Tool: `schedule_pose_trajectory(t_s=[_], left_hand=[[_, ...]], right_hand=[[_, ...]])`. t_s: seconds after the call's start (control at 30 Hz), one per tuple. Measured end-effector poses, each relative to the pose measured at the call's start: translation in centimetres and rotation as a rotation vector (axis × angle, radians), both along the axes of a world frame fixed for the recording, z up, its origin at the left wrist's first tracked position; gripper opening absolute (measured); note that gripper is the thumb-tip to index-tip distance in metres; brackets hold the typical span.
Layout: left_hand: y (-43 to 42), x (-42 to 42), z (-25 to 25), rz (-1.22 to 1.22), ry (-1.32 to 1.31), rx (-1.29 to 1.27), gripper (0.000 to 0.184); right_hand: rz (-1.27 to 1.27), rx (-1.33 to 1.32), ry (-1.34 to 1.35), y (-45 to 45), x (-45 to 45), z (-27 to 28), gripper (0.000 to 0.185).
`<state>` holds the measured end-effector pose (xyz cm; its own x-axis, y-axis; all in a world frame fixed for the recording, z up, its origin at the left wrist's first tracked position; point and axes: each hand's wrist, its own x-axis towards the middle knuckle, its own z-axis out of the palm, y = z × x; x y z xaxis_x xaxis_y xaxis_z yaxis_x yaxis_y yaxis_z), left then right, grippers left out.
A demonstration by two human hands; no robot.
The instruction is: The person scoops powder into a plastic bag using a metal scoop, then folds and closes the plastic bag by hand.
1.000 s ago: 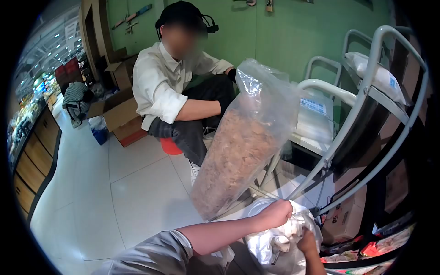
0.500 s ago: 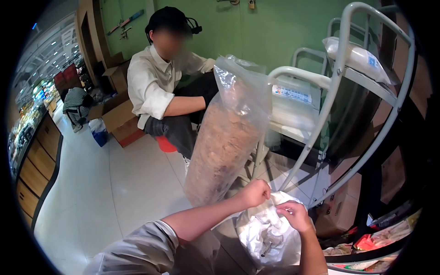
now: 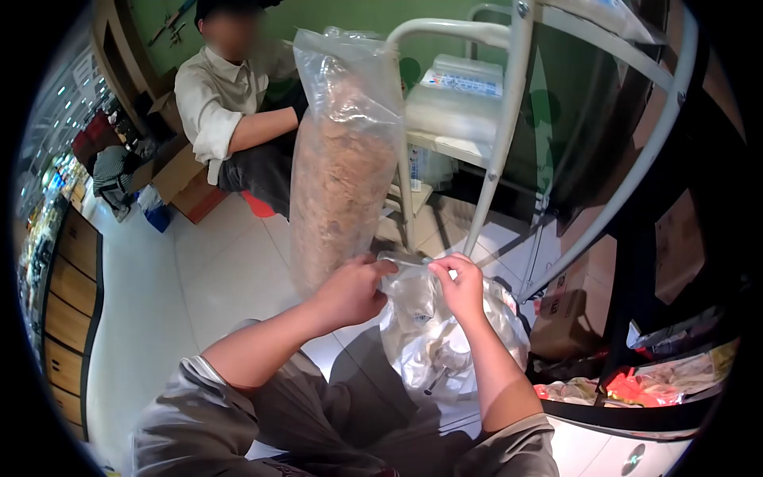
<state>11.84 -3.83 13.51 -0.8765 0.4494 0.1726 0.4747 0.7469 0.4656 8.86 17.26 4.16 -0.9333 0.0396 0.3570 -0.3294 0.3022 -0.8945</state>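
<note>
My left hand [image 3: 359,291] and my right hand [image 3: 461,283] pinch opposite sides of the upper edge of a small clear plastic bag [image 3: 415,296], stretched between them. Just below it stands a white plastic sack [image 3: 397,347], crumpled and opened at the top. A short metal handle [image 3: 435,380] sticks out of the sack; the rest of that tool is hidden. Beyond my left hand, a tall clear bag of brown, flaky pieces [image 3: 346,179] stands upright, touched by neither hand.
Across from me, a person in a light shirt [image 3: 211,103] sits on a red stool [image 3: 258,205]. A white metal step ladder [image 3: 509,119] bears packs of clear bags [image 3: 457,99]. Cardboard boxes [image 3: 568,318] stand at right, and wooden cabinets [image 3: 67,318] at left.
My hands have risen from the white sack and moved apart, now with a small clear bag spread between them. The view has shifted right and down.
</note>
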Motion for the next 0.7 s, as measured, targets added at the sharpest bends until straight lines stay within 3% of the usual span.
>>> schedule_pose_trajectory(t_s=[0.13,0.2,0.3,0.43,0.5,0.7], left_hand=[[-0.8,0.4,-0.6,0.123,-0.101,-0.099,0.043],[-1.5,-0.7,-2.5,0.227,-0.146,-0.400,0.039],[-1.6,-2.5,-3.5,0.101,-0.342,-0.290,0.039],[1.3,-1.7,-3.1,0.054,-0.377,-0.291,0.038],[2.0,-0.6,-3.9,0.076,-0.198,-0.229,0.031],[1.4,-1.0,-4.9,0.049,-0.094,-0.265,0.015]], right_hand=[[0.010,-0.024,0.032,-0.1,0.1,0.3,0.011],[0.022,-0.027,0.032,0.1,0.3,0.3,0.011],[-0.005,-0.036,0.009,0.8,0.9,-0.1,0.010],[-0.025,-0.063,0.002,1.3,1.7,0.0,0.010],[-0.022,-0.079,0.020,1.2,1.8,0.1,0.009],[-0.066,-0.081,0.036,2.8,2.1,0.6,0.008]])
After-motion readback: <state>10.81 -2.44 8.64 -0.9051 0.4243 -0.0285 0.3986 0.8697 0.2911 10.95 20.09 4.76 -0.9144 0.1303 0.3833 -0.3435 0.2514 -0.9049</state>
